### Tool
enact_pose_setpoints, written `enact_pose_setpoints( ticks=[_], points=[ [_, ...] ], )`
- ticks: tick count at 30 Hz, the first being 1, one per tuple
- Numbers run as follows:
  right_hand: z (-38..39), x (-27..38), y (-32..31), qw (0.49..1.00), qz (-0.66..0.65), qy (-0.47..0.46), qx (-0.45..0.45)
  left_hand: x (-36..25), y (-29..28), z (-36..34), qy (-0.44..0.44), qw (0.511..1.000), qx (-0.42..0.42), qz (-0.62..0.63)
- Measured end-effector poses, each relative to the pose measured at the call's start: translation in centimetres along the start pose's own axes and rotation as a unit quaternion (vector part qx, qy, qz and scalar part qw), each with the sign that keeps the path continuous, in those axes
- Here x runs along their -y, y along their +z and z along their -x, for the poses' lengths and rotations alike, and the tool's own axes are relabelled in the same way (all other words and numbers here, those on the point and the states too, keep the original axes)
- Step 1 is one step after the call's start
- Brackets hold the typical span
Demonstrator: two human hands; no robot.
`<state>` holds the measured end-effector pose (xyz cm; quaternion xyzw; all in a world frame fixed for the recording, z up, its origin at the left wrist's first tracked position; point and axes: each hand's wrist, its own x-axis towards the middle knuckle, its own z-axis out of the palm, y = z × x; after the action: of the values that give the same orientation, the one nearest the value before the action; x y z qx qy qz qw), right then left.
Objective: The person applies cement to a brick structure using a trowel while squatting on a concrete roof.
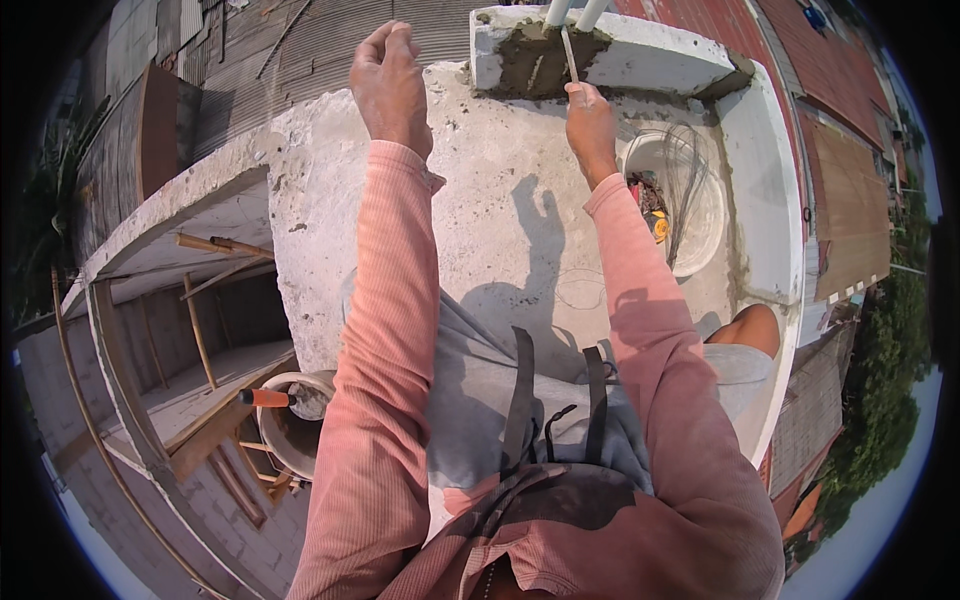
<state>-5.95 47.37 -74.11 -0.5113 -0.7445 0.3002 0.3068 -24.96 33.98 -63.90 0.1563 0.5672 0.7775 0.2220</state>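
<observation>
My right hand (590, 125) is closed around the near end of a thin, pale, stick-like tool (570, 55). Its far end reaches up to the base of two light-coloured pipes (575, 14), against a patch of dark grey mortar (518, 62). The mortar is smeared over the face of a low white block wall (660, 55). Raised to the left, beyond the rough slab edge, my left hand (390, 85) has its fingers curled together. Whatever it may hold is hidden. A hand-shaped shadow falls on the slab (470, 170) between my arms.
Right of my right forearm stands a pale tub (712, 235) with loose wire (685, 190) and a yellow-and-black item (656, 226). Lower left, a bucket (290, 440) holds an orange-handled tool (265, 398), near a drop into an unfinished room. Corrugated roofs (330, 45) lie beyond.
</observation>
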Motion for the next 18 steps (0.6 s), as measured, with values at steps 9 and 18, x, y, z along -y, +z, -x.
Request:
enact_pose_setpoints(
  ticks=[9,18],
  points=[
    [2.9,-2.9,3.4,0.996,0.059,0.054,0.033,-1.3,-0.4,0.9,-0.025,1.0,0.003,-0.019],
    [5.8,-7.2,6.0,0.985,0.085,0.137,0.067,-1.4,0.1,1.2,-0.028,0.999,0.017,-0.03]
  ],
)
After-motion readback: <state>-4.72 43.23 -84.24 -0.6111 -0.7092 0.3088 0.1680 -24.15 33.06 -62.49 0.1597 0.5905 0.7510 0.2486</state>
